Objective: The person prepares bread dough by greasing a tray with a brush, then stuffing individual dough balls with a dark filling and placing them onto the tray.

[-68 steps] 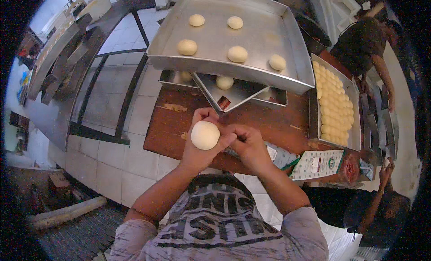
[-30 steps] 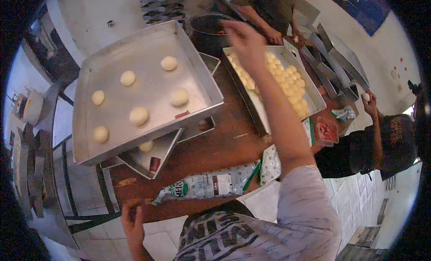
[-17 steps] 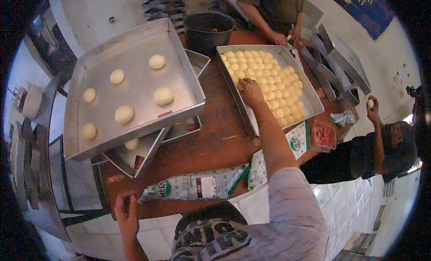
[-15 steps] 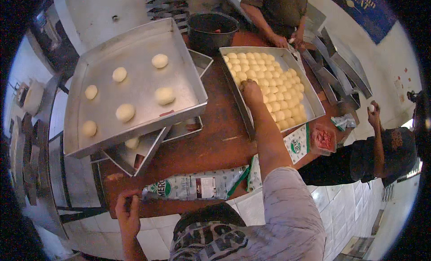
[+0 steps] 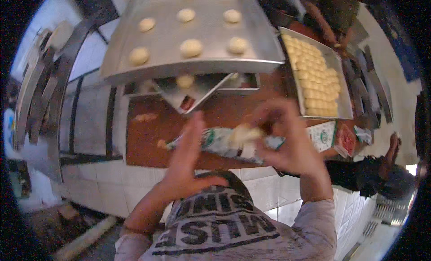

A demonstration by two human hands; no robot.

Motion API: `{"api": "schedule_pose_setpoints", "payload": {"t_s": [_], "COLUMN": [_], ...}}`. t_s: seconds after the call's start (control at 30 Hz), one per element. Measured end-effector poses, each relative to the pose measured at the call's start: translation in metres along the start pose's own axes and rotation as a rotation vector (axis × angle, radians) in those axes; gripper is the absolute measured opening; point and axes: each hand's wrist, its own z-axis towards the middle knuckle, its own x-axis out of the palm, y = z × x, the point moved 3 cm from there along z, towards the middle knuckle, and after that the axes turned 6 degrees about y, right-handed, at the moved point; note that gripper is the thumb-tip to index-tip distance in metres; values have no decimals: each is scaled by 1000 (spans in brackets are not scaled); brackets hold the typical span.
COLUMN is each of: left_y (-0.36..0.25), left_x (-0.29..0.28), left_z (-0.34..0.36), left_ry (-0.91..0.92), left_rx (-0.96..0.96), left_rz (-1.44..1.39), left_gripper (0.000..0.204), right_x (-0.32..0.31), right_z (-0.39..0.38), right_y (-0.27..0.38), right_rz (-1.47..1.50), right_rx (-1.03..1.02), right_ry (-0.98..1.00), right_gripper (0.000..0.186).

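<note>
My right hand (image 5: 292, 146) is raised in front of my chest, its fingers pinching a pale yellow piece of dough (image 5: 244, 134). Facing it, my left hand (image 5: 185, 158) is open, fingers stretched up and thumb apart, holding nothing. Both hands are somewhat smeared by motion. Beneath them on the brown table (image 5: 143, 149) lies a silver and green pouch (image 5: 220, 142), partly covered by the dough and hands. At the right, a metal tray (image 5: 345, 101) carries many tightly packed dough balls (image 5: 312, 74). A larger tray (image 5: 211, 30) holds several spaced dough balls (image 5: 191, 48).
Smaller metal tins (image 5: 197, 101) sit under the large tray. To the right are a white and green packet (image 5: 322, 136) and a tub of red filling (image 5: 345, 140). One co-worker's hands (image 5: 336, 40) work at the far right; another person (image 5: 381, 178) stands right.
My right hand has left the packed tray and come back before me with a piece of dough. The left hand has risen toward it, fingers extended. The view has shifted, too.
</note>
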Motion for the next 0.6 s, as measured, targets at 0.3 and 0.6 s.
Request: {"api": "schedule_pose_setpoints", "payload": {"t_s": [0.3,0.6], "left_y": [98,120], "left_x": [-57,-31], "left_z": [-105,-98], "left_ry": [-239,-332], "left_rx": [-673,-350], "left_rz": [-461,405], "left_gripper": [29,23], "right_x": [140,123], "right_z": [48,60], "right_y": [-90,-103], "right_rz": [-689,-62], "right_rx": [12,21], "right_ry": [110,358], "right_gripper": [56,39]}}
